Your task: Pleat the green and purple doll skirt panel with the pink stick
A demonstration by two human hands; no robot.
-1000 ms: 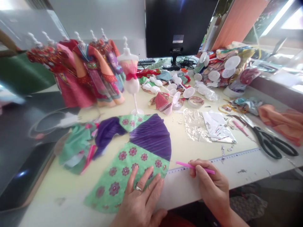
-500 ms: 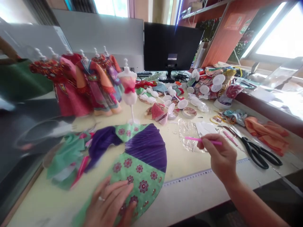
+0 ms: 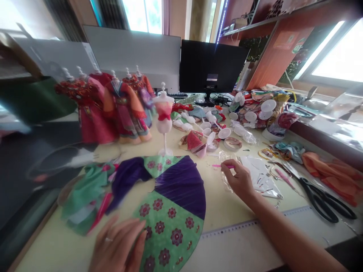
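Observation:
A half-round piece of skirt cloth lies flat on the table, with a green flowered panel (image 3: 167, 226) in front and a dark purple panel (image 3: 183, 185) behind. My left hand (image 3: 120, 241), wearing a ring, is at the green panel's left edge with its fingers loosely bent and holding nothing visible. Pinched in my right hand (image 3: 239, 179) is a thin pink pen-like stick (image 3: 216, 166), pointing left. This hand is over a clear plastic bag (image 3: 225, 183), beside a white sheet (image 3: 258, 172) with small bits on it.
A bare mini dress form (image 3: 164, 126) stands behind the cloth; several dressed ones (image 3: 124, 109) stand left. Green cloth scraps (image 3: 85, 196) lie left. Black scissors (image 3: 320, 196), orange cloth (image 3: 331, 170) and a ruler strip (image 3: 232, 228) are right. A monitor (image 3: 212, 68) stands behind.
My right hand has moved left with the pink stick, over the plastic bag, uncovering more of the white sheet. My left hand has slid left off most of the green panel. The view has shifted slightly.

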